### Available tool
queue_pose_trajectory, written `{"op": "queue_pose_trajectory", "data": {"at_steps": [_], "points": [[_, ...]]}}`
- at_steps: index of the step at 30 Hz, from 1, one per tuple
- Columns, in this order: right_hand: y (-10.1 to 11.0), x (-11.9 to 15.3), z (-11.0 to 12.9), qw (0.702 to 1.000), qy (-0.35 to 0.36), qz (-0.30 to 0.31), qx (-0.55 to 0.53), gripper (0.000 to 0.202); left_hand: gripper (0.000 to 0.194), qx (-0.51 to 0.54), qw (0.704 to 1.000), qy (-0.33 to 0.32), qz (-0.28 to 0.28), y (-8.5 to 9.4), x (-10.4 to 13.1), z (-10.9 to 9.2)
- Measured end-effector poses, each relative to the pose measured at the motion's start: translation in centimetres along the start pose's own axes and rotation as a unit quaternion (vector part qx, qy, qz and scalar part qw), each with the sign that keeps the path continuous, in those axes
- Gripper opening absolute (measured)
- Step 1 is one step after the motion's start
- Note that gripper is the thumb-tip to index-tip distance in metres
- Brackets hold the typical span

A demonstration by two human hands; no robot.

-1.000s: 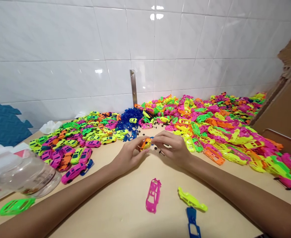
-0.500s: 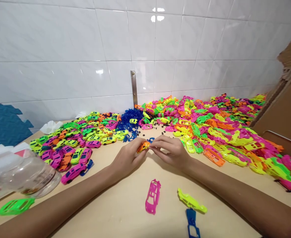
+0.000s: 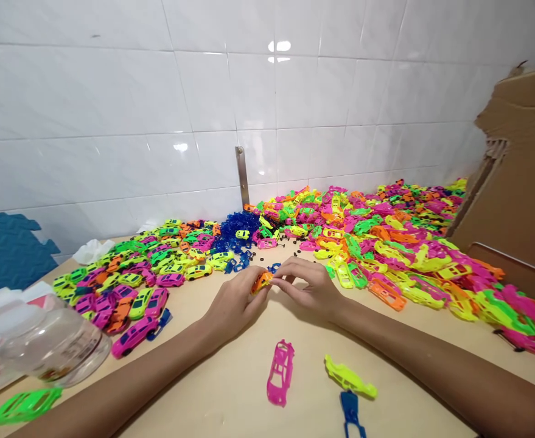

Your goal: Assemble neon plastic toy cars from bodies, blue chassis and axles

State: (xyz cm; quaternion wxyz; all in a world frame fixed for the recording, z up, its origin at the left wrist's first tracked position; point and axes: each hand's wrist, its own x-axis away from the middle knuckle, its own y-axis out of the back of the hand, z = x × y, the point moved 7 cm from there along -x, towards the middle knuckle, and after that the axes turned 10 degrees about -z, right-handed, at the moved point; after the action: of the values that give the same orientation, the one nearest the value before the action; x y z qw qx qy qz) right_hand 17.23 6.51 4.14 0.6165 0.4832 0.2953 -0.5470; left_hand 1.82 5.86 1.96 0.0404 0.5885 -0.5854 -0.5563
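An orange toy car (image 3: 262, 281) is gripped between the thumb and fingers of my left hand (image 3: 236, 302). My right hand (image 3: 307, 285) meets it from the other side, fingertips pinched together at the car's end; whether a small part sits between them is too small to tell. Just beyond my hands lie loose blue plastic pieces (image 3: 274, 267) and small black wheels. Closer to me on the table are a pink car shell (image 3: 280, 373), a yellow car shell (image 3: 350, 377) and a blue car window piece (image 3: 350, 413).
Cars with blue windows (image 3: 132, 280) spread at the left; a large heap of coloured shells (image 3: 386, 243) covers the right. Blue window parts (image 3: 235, 230) are piled at the back. A clear plastic jar (image 3: 52, 347) and green shell (image 3: 27, 406) stand left, a cardboard box (image 3: 518, 170) right.
The view has tipped slightly upward, so the scene sits lower. Both hands remain together at the orange toy car, with only slight finger movement.
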Motion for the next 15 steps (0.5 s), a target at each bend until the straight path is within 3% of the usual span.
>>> {"op": "queue_pose_trajectory", "data": {"at_steps": [15], "points": [[-0.13, 0.12, 0.26, 0.999, 0.036, 0.01, 0.003, 0.01, 0.022, 0.027, 0.999, 0.011, 0.011, -0.01, 0.06, 0.05]]}}
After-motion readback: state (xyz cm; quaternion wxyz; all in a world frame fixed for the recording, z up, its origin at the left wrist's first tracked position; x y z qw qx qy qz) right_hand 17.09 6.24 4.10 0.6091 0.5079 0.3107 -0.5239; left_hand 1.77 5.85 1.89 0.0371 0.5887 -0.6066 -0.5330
